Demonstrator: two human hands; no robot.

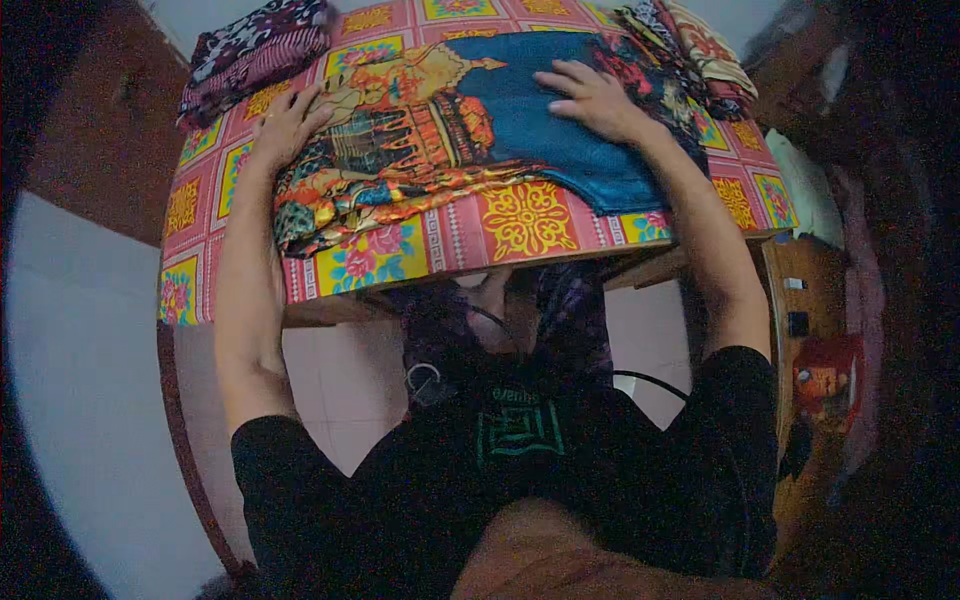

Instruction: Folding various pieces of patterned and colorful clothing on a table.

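Observation:
A printed garment [510, 120], deep blue with orange, yellow and red pictures, lies spread on a table with a patterned cover [529, 217]. Its near edge is wavy and bunched on the left. My left hand [289, 127] rests at the garment's left edge, fingers spread and pointing away from me. Over the blue part, to the right, is my right hand [589, 97], palm down with its fingers apart and pointing left. Neither hand grips the cloth. Darker floral folds of cloth lie beyond the right hand.
Folded dark patterned cloths [255, 56] sit at the table's far left corner. Another folded pile [712, 56], cream and dark, is at the far right. A wooden surface [799, 300] with a red packet [825, 379] and small items stands at the right. The table's near edge crosses before my body.

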